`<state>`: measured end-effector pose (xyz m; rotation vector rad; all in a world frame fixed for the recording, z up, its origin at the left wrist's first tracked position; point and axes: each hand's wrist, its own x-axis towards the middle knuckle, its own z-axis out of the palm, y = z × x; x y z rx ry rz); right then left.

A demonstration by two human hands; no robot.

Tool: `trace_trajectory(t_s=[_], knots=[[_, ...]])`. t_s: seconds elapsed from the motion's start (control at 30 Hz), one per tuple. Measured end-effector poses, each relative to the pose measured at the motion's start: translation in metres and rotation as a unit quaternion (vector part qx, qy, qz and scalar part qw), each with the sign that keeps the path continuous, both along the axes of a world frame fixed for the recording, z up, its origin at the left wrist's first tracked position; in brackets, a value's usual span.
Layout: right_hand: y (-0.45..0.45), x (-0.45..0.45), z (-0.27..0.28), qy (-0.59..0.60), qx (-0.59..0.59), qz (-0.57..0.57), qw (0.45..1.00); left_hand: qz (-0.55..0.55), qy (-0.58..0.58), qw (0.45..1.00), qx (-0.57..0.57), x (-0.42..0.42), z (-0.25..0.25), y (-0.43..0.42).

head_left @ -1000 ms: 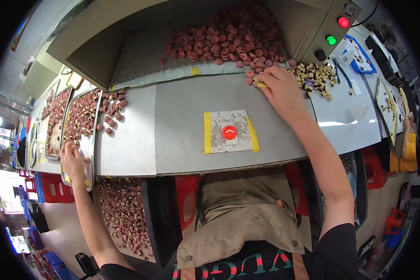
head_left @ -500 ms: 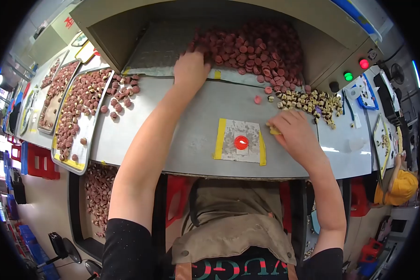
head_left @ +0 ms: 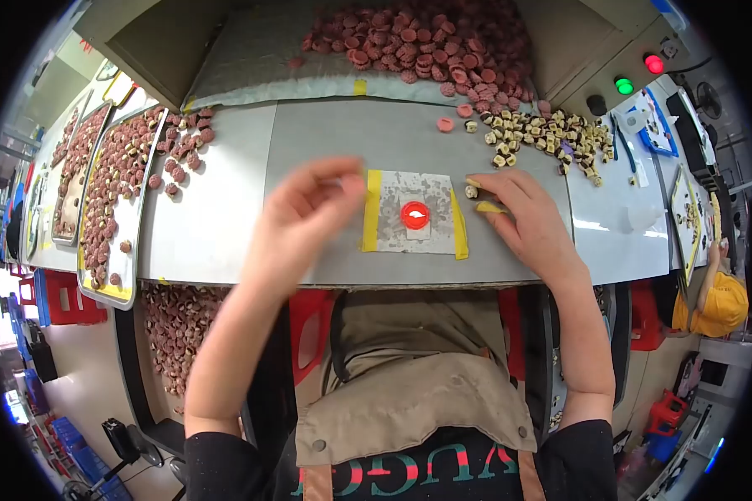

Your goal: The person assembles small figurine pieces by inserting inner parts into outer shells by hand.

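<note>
My left hand (head_left: 309, 217), blurred by motion, is raised left of the white taped pad, with a small pink cup pinched between thumb and fingers. On the pad (head_left: 393, 230) sits a round red holder (head_left: 415, 215) with a bright glare in its middle. Just right of the pad, my right hand (head_left: 528, 215) pinches a small cream-and-dark piece (head_left: 472, 191); yellow coverings show on its thumb and a finger. A heap of similar cream-and-dark pieces (head_left: 547, 138) lies beyond it. A loose pink cup (head_left: 445, 124) rests nearby on the grey table.
Pink cups (head_left: 426, 50) are heaped inside the metal housing at the back. Trays (head_left: 117, 294) of filled pink pieces stand at the left, loose ones beside them. Red and green lights (head_left: 624, 86) glow at the right. A person in yellow (head_left: 718, 305) is at the far right.
My left hand has left the pink heap and come toward the pad with a pink cup. My right hand has moved from the heap's edge to beside the pad, with a cream-and-dark piece in its fingers.
</note>
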<state>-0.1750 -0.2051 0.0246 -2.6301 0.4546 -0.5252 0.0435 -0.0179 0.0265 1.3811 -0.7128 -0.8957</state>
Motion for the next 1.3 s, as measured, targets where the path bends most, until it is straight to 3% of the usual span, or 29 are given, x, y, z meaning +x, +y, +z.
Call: trace_trajectory(t_s=[0.2, 0.43, 0.63, 0.93, 1.3], knots=[[0.002, 0.010, 0.009, 0.032, -0.043, 0.009, 0.999, -0.028, 0.181, 0.983, -0.008, -0.039, -0.007, 0.012], [0.006, 0.017, 0.014, 0.049, 0.043, -0.028, 0.998, -0.021, 0.191, 0.979, -0.075, -0.042, -0.017, 0.014], [0.028, 0.028, 0.024, 0.002, 0.072, 0.039, 0.997, 0.015, 0.237, 0.965, -0.111, -0.043, -0.023, 0.014], [0.042, 0.050, 0.013, 0.027, -0.104, 0.098, 0.989, 0.026, 0.249, 0.963, -0.103, -0.043, -0.023, 0.015], [0.046, 0.051, 0.015, 0.039, -0.089, 0.083, 0.992, 0.012, 0.276, 0.956, -0.097, -0.039, -0.024, 0.017]])
